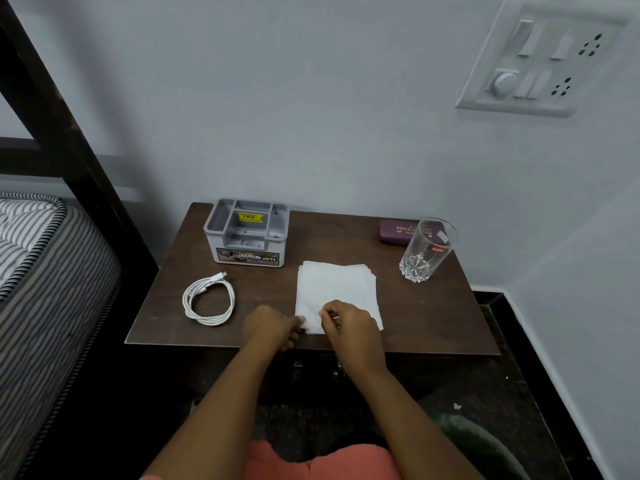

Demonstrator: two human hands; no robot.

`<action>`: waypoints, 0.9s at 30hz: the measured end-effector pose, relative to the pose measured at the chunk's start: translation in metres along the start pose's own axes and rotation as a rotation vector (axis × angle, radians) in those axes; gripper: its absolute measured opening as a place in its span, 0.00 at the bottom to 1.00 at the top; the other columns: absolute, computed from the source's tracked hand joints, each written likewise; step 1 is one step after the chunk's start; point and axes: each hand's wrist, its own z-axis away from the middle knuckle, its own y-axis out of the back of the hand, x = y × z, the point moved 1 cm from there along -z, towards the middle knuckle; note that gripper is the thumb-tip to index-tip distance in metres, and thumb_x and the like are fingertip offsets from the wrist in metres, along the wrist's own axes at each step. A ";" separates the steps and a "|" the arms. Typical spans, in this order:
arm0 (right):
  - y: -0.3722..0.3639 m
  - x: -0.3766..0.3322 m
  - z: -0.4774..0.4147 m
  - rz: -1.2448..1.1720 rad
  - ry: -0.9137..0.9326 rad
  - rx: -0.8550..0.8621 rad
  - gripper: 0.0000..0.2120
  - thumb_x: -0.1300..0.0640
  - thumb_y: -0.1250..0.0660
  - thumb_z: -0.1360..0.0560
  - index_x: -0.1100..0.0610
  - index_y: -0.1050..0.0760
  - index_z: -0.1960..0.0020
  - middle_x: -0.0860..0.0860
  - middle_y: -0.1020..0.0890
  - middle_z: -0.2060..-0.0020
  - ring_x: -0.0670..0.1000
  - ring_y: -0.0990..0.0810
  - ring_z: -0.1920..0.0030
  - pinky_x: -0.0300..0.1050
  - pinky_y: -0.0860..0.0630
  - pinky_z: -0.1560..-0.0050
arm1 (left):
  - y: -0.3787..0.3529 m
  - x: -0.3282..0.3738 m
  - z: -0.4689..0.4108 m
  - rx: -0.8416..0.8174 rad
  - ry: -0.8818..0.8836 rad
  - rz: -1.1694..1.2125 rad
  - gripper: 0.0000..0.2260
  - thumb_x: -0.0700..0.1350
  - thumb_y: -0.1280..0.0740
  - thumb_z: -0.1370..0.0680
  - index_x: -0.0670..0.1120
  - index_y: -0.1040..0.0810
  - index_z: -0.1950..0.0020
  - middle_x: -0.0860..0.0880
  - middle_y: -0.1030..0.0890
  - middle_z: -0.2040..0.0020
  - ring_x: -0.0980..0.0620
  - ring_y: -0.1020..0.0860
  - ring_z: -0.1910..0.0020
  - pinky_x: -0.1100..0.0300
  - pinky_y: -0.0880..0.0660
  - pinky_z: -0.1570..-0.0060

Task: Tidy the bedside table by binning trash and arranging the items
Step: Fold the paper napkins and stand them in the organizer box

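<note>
Our right hand [346,323] fingers are pinched on the near edge of the napkins [334,289]; our left hand [272,325] fingers curl at their near-left corner. The stack stretches away from us, mid-tabletop [433,313], equally near both hands.

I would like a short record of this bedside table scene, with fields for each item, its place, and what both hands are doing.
surface: brown bedside table, against the wall
organiser: grey compartment box, back left, nothing visible inside except a yellow price sticker
cable: white, coiled, front left
tissues: white stack, front centre
glass: clear, upright, back right
case: maroon, behind the glass
left hand: at the stack's near left corner
right hand: pinching the stack's near edge
</note>
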 end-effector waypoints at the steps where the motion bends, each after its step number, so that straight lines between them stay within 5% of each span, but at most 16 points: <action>1: 0.000 0.000 0.000 0.004 0.002 0.000 0.09 0.50 0.39 0.23 0.52 0.22 0.53 0.48 0.16 0.57 0.50 0.19 0.56 0.47 0.23 0.55 | 0.000 0.000 0.000 -0.008 0.003 0.015 0.11 0.47 0.29 0.27 0.38 0.18 0.60 0.47 0.21 0.70 0.57 0.29 0.81 0.66 0.34 0.80; 12: 0.001 -0.002 0.002 -0.046 0.028 0.025 0.08 0.51 0.38 0.23 0.52 0.22 0.52 0.47 0.17 0.55 0.49 0.19 0.56 0.48 0.22 0.55 | -0.003 0.002 0.004 -0.059 -0.029 0.204 0.11 0.42 0.30 0.26 0.41 0.24 0.68 0.47 0.24 0.72 0.54 0.32 0.77 0.67 0.38 0.81; 19: 0.003 -0.005 0.003 -0.046 0.067 -0.074 0.15 0.50 0.37 0.26 0.51 0.26 0.41 0.46 0.22 0.45 0.48 0.24 0.46 0.44 0.27 0.51 | -0.004 0.009 0.010 -0.089 -0.076 0.253 0.11 0.43 0.32 0.25 0.43 0.24 0.67 0.48 0.25 0.70 0.54 0.33 0.75 0.69 0.38 0.82; 24: 0.002 -0.004 -0.006 0.014 0.083 0.024 0.09 0.55 0.37 0.24 0.59 0.27 0.60 0.54 0.22 0.59 0.53 0.25 0.57 0.45 0.31 0.59 | -0.008 0.015 0.013 -0.149 -0.061 0.356 0.10 0.47 0.35 0.23 0.45 0.22 0.61 0.49 0.26 0.67 0.55 0.33 0.72 0.65 0.36 0.75; 27: 0.012 -0.007 -0.010 0.036 0.115 0.163 0.09 0.59 0.36 0.25 0.59 0.28 0.63 0.54 0.23 0.63 0.54 0.24 0.61 0.48 0.29 0.62 | -0.013 0.017 0.015 -0.210 0.081 0.663 0.18 0.52 0.42 0.19 0.42 0.23 0.60 0.47 0.25 0.66 0.54 0.29 0.70 0.66 0.29 0.76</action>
